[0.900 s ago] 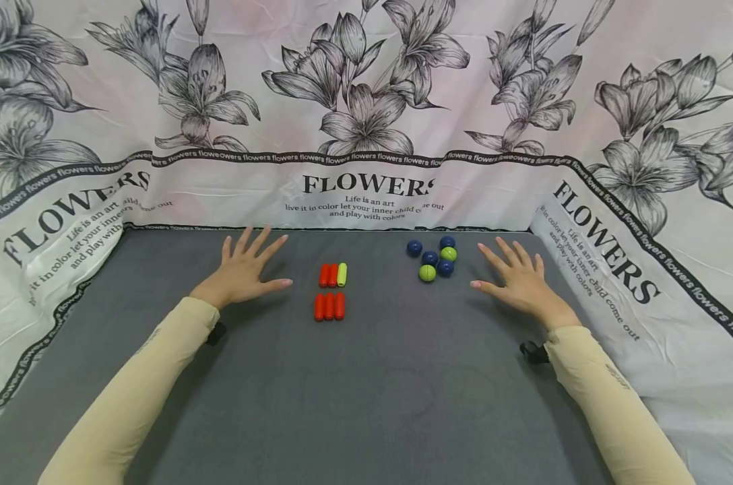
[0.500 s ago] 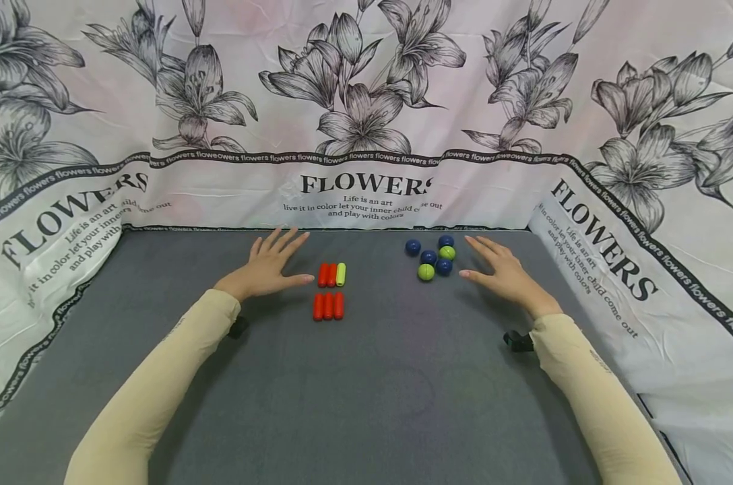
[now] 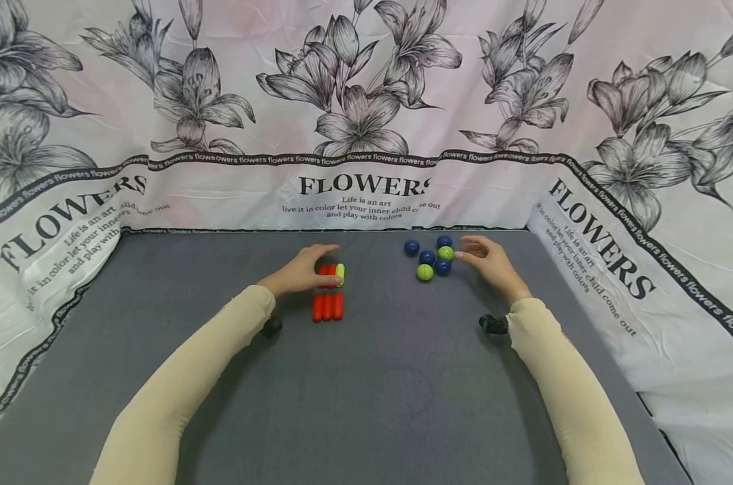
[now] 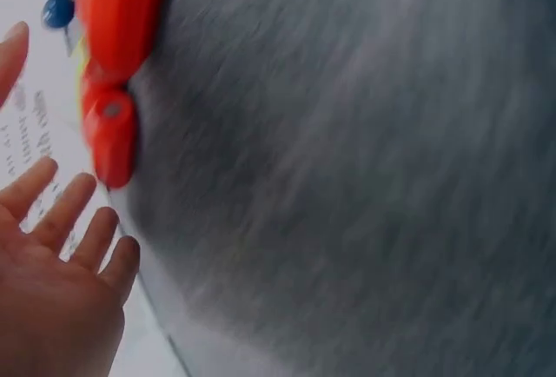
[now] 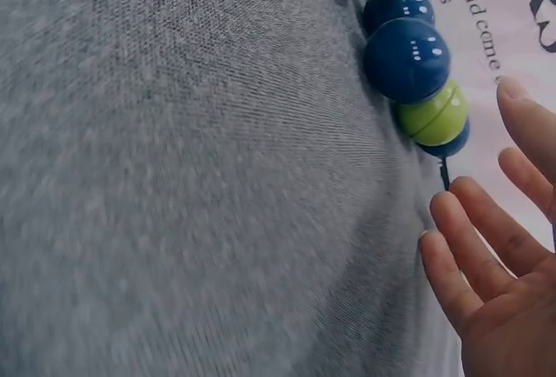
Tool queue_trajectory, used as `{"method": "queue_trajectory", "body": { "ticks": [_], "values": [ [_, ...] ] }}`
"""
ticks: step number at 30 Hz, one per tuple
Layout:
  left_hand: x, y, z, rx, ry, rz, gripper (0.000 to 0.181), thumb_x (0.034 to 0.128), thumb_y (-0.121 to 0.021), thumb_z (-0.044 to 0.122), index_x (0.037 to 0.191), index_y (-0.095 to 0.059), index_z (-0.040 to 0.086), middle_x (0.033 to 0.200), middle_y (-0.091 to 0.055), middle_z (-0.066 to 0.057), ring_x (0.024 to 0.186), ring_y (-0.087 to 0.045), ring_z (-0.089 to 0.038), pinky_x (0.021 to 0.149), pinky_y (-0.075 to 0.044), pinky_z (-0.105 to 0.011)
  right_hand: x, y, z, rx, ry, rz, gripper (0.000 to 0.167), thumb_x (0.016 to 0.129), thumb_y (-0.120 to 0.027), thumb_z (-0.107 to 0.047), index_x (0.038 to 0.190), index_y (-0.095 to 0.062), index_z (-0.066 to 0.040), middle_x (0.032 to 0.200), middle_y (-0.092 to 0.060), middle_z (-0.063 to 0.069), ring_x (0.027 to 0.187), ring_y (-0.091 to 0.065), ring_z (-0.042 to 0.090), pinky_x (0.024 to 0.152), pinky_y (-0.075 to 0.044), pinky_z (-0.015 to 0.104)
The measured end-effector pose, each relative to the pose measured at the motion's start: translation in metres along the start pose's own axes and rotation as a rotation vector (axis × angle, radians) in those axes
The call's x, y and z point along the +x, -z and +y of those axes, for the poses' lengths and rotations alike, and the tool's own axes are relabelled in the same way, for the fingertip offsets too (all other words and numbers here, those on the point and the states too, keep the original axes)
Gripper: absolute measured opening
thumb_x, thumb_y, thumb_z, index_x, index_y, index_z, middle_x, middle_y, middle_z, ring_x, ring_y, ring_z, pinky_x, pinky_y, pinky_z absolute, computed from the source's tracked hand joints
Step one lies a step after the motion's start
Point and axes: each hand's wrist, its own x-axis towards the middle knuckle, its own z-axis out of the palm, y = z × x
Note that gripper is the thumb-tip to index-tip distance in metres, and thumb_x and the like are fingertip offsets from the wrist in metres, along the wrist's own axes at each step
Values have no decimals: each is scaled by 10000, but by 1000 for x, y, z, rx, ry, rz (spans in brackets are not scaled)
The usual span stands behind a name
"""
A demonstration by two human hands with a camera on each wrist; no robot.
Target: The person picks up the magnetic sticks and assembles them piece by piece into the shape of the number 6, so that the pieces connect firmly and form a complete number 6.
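My left hand (image 3: 300,271) is over the back row of small capsule-shaped pieces, its thumb in front of two red pieces and a yellow-green piece (image 3: 340,271). In the left wrist view its fingers are spread and hold nothing, with a red piece (image 4: 111,138) just beyond them. A front row of three red pieces (image 3: 327,307) lies nearer me. My right hand (image 3: 492,265) is at the right side of a cluster of dark blue balls (image 3: 411,247) and green balls (image 3: 424,272). In the right wrist view, its loosely bent fingers (image 5: 473,264) stand apart from the balls.
A grey cloth (image 3: 366,404) covers the table. White fabric with printed flowers (image 3: 360,121) stands along the back and both sides. A black wrist device (image 3: 494,324) shows under the right cuff, and another dark one (image 3: 272,327) under the left.
My left hand has moved right, from beside the capsule pieces to over the back row. My right hand has moved left to the balls. The fingers of both hands have drawn closer together.
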Motion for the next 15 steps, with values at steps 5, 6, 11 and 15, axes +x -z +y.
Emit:
{"method": "queue_trajectory", "body": {
  "ticks": [5,6,11,15],
  "values": [
    [3,-11,-2,-19,35,-6,749,875,-725,430,1486,-424,117,1522,-427,-119,1407,-333,-340,1168,-348,-497,7,-9,1,47,-27,19,551,962,-647,-368,1421,-502,-99,1416,-540,229,1290,-535,387,1034,-450,474],
    [4,-13,-2,-16,37,-3,738,874,-726,430,1476,-438,114,1508,-440,-119,1390,-341,-336,1155,-362,-486,8,-10,0,51,-29,23,531,964,-649,-350,1408,-514,-91,1405,-550,231,1277,-544,383,1019,-453,452],
    [6,-15,1,24,29,20,701,861,-746,418,1431,-495,96,1482,-457,-129,1359,-364,-339,1137,-372,-477,13,-15,-2,42,-38,22,503,962,-656,-328,1366,-538,-53,1381,-570,216,1246,-548,357,1012,-447,423],
    [7,-16,3,57,29,27,680,860,-751,419,1409,-522,90,1476,-458,-133,1342,-376,-338,1119,-386,-471,16,-18,-4,32,-59,19,489,961,-658,-328,1341,-543,-43,1384,-563,193,1264,-534,346,1054,-425,470]
  ]
}}
